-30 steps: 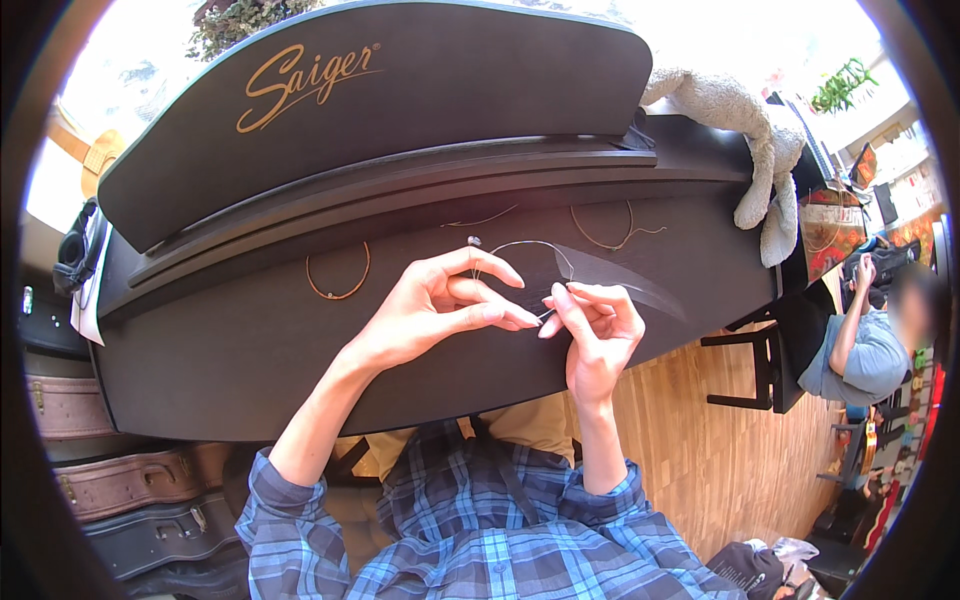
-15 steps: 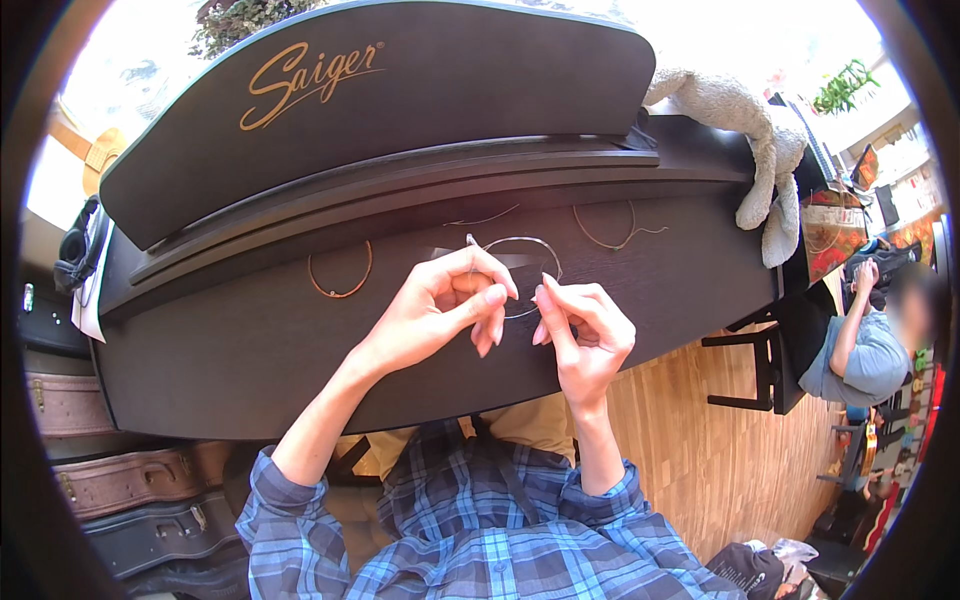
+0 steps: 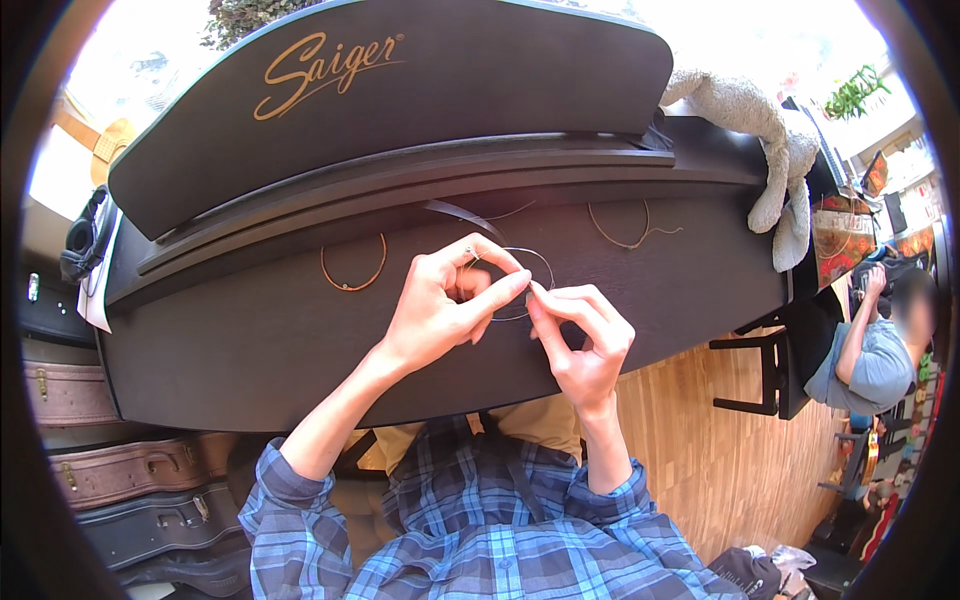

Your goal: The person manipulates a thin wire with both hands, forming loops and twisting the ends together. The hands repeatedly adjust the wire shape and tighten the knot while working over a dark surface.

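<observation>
A thin silvery wire loop (image 3: 549, 266), like a coiled string, is held above the dark tabletop between my two hands. My left hand (image 3: 435, 310) is closed, its thumb and index finger pinching the loop on the left. My right hand (image 3: 588, 338) pinches it from the right, thumb against index finger. Both sets of fingertips meet or nearly touch, so the pinched part is hidden. A thin copper-coloured ring (image 3: 348, 288) lies left of my hands. To their right rests a curved thin wire (image 3: 622, 245) with a loose, wavy end.
A flat shiny strip (image 3: 468, 216) and a fine loose strand (image 3: 515, 212) lie behind my hands. The black upright panel (image 3: 480, 80) rises at the back. A grey plush toy (image 3: 775, 140) drapes over the right end. Headphones (image 3: 85, 240) sit far left; a seated person (image 3: 865, 355) is at right.
My fingertips have come together from a small gap, the left ones moving rightward to the right ones. The whole view has shifted slightly; the things on the tabletop stay in place.
</observation>
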### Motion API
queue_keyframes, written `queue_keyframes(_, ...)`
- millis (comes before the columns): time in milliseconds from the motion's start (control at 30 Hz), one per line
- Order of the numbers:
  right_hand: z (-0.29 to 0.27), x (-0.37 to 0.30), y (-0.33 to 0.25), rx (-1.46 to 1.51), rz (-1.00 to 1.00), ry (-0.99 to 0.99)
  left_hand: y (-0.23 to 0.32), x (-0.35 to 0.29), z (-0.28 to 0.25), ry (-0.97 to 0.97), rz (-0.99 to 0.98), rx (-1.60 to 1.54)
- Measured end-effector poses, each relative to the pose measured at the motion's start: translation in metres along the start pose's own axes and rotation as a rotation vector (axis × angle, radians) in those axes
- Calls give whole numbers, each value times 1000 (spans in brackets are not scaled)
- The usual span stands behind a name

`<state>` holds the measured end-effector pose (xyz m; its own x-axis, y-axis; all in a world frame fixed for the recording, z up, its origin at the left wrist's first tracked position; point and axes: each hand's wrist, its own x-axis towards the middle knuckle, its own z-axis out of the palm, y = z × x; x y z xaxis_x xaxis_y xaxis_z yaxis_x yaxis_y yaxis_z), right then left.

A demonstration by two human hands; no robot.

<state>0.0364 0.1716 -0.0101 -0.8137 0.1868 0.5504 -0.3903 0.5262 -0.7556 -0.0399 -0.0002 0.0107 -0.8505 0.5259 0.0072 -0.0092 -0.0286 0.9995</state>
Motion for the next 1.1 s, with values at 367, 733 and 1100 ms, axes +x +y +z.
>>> queue_keyframes(367, 3, 0, 1, 268, 143, 28, -1, 0, -2, -16, -101, -22)
queue_keyframes(733, -3, -7, 8, 240, 157, -98, -5, 3, -5, -6, -60, 63)
queue_keyframes(1100, 1, 2, 1, 201, 282, 43, 6, 1, -1, 46, -107, -11)
